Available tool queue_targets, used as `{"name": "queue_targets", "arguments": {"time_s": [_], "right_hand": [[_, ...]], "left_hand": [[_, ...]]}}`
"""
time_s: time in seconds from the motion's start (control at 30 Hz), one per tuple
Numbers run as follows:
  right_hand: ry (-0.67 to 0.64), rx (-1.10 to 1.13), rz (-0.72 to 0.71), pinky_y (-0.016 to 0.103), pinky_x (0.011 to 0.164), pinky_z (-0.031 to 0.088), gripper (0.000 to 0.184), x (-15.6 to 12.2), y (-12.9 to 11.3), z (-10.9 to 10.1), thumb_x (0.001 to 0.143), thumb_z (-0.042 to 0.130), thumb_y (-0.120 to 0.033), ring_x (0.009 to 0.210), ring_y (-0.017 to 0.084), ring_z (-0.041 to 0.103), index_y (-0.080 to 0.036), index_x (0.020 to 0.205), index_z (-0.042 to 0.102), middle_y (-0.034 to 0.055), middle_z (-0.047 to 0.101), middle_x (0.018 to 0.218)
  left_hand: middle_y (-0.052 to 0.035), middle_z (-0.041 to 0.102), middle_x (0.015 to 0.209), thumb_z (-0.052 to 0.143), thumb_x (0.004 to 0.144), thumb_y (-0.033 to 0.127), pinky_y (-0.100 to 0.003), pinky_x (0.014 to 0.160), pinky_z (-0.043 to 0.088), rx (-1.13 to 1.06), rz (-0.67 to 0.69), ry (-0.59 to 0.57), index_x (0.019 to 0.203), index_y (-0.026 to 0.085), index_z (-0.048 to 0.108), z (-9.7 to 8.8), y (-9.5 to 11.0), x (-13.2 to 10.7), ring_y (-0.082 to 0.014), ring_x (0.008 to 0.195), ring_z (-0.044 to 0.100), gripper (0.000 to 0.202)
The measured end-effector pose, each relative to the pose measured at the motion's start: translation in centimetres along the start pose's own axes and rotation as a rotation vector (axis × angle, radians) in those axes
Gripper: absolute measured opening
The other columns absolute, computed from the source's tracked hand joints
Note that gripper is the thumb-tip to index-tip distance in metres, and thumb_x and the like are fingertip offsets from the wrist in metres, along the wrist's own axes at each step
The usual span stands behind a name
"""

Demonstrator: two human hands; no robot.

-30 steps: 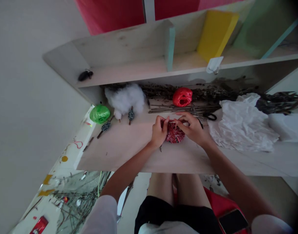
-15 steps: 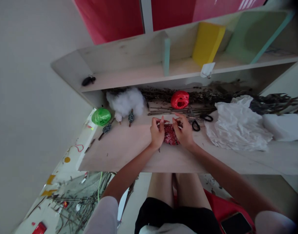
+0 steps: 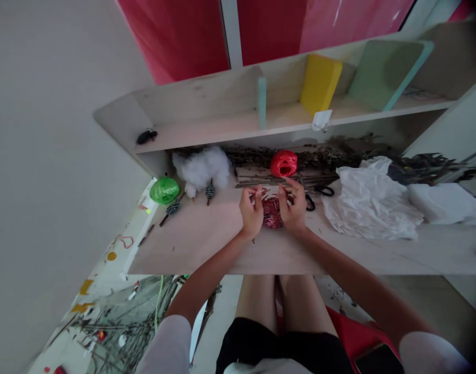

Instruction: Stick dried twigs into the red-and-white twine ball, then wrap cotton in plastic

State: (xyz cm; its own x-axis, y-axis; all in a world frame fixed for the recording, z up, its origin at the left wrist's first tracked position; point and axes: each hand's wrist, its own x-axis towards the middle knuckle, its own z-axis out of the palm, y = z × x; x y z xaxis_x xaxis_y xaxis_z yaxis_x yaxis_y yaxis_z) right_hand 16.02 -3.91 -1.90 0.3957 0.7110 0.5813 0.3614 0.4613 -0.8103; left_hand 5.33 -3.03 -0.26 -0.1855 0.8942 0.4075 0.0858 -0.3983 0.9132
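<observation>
A ball of red-and-white yarn (image 3: 272, 214) lies on the desk between my two hands. My left hand (image 3: 252, 210) is at its left side, thumb and fingers pinched on a bit of the yarn. Opposite it, my right hand (image 3: 292, 205) pinches too, with thin reddish strands between the fingertips of both hands. Just behind my right hand are black-handled scissors (image 3: 324, 190), partly covered by that hand. What exactly sits inside each pinch is small and blurred.
White stuffing (image 3: 207, 166), a green twine roll (image 3: 164, 190) and yarn-wrapped sticks (image 3: 210, 192) lie to the left. A red twine roll (image 3: 283, 163) stands behind, near dry twigs. Crumpled white plastic (image 3: 374, 202) is at the right. Above runs a shelf (image 3: 207, 132) with dividers.
My hands have moved slightly apart above the yarn ball, and the strands between them show more. The camera view has shifted a little; other things stay in place.
</observation>
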Motion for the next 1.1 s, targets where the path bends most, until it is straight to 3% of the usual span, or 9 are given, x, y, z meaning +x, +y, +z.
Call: {"name": "queue_targets", "arguments": {"time_s": [0.2,0.37,0.57,0.67,0.87,1.1], "right_hand": [[0.028,0.116,0.074,0.031,0.062,0.05,0.035,0.5,0.2,-0.1,0.089,0.055,-0.041,0.062,0.016,0.062,-0.022,0.116,0.049,-0.0006,0.061,0.073],[0.018,0.164,0.119,0.032,0.062,0.05,0.034,0.8,0.3,-0.2,0.087,0.055,-0.042,0.061,0.016,0.06,-0.022,0.114,0.051,-0.0012,0.059,0.07],[0.008,0.173,0.114,0.033,0.064,0.052,0.027,0.5,-0.4,-0.2,0.087,0.055,-0.04,0.063,0.016,0.061,-0.022,0.108,0.054,0.0005,0.06,0.073],[-0.065,0.193,0.132,0.034,0.065,0.053,0.025,0.8,-0.6,-0.3,0.086,0.057,-0.039,0.063,0.017,0.061,-0.022,0.105,0.056,0.0005,0.061,0.071],[-0.352,0.192,0.18,0.033,0.068,0.054,0.023,2.1,-0.5,-1.6,0.081,0.063,-0.042,0.066,0.017,0.065,-0.022,0.093,0.06,0.0012,0.068,0.073],[-0.448,-0.107,-0.057,0.036,0.078,0.051,0.016,2.3,-1.9,-3.6,0.086,0.059,-0.035,0.078,0.019,0.066,-0.021,0.09,0.066,0.0057,0.072,0.089]], "left_hand": [[-0.002,0.057,0.079,0.052,0.084,0.058,-0.029,0.079,0.05,-0.025,-0.04,0.045,0.077,0.022,0.045,0.0,0.2,-0.4,-0.0153,0.082,0.064,0.038],[-0.0023,0.06,0.077,0.052,0.085,0.057,-0.029,0.078,0.047,-0.045,-0.135,0.014,0.077,0.021,0.045,0.2,-0.1,-0.9,-0.0155,0.078,0.064,0.037],[-0.0007,0.061,0.075,0.052,0.085,0.055,-0.028,0.077,0.045,-0.234,-0.328,0.011,0.077,0.022,0.043,1.1,-1.1,-1.2,-0.0147,0.075,0.061,0.036],[0.0028,0.054,0.067,0.053,0.084,0.056,-0.026,0.069,0.042,-0.225,-0.401,0.028,0.076,0.022,0.043,1.2,-1.9,-1.1,-0.013,0.066,0.055,0.036],[0.0028,0.051,0.068,0.052,0.086,0.053,-0.025,0.068,0.041,-0.114,-0.36,0.06,0.074,0.021,0.044,1.0,-2.3,-0.8,-0.0121,0.066,0.052,0.035],[0.0006,0.054,0.07,0.051,0.088,0.051,-0.027,0.071,0.042,-0.117,-0.355,0.048,0.074,0.021,0.046,1.0,-1.6,-0.7,-0.0131,0.068,0.053,0.033]]}}
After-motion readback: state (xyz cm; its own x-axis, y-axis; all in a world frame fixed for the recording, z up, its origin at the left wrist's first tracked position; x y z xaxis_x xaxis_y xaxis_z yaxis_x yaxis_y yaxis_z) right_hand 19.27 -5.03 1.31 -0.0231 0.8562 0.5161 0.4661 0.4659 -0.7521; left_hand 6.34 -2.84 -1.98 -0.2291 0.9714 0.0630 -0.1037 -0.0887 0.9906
